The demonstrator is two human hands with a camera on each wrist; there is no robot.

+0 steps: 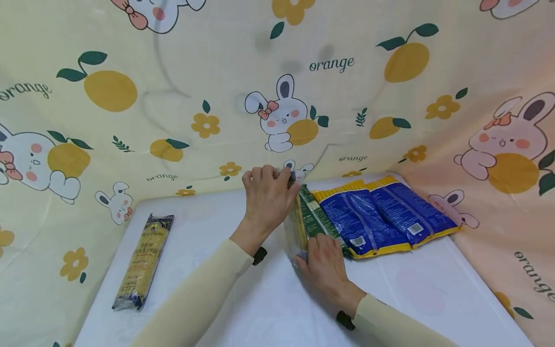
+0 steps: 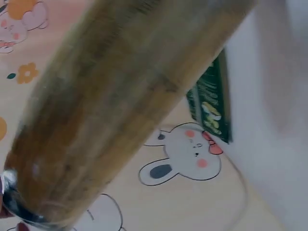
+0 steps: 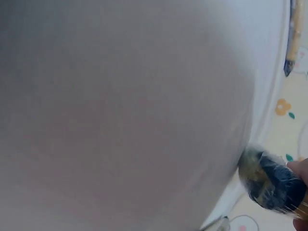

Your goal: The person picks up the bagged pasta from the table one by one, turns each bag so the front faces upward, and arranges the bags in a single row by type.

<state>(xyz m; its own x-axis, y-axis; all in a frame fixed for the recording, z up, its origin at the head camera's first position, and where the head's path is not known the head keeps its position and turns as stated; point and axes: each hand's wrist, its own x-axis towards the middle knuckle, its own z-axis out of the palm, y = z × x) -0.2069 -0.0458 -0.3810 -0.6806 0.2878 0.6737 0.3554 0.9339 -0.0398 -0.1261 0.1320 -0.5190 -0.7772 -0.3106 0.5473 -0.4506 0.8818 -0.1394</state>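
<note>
A clear-wrapped pack of spaghetti (image 1: 296, 233) is held on its edge, slightly tilted, between both hands. My left hand (image 1: 270, 202) grips its far end, with the fingers bent over the top. At the near end, my right hand (image 1: 325, 262) pinches the pack. The left wrist view shows the yellow-brown spaghetti pack (image 2: 110, 101) close up and blurred. Its dark blue wrapped end (image 3: 274, 183) appears in the right wrist view beside the right fingers (image 3: 302, 171). Just right of the pack lies a green packet (image 1: 318, 214), partly hidden by the hands.
Two blue-and-yellow bags (image 1: 360, 221) lie side by side, to the right of the green packet. Another spaghetti pack (image 1: 145, 260) lies alone on the white table (image 1: 204, 226) at the left. A printed cloth (image 1: 208, 62) hangs behind the table and along its sides.
</note>
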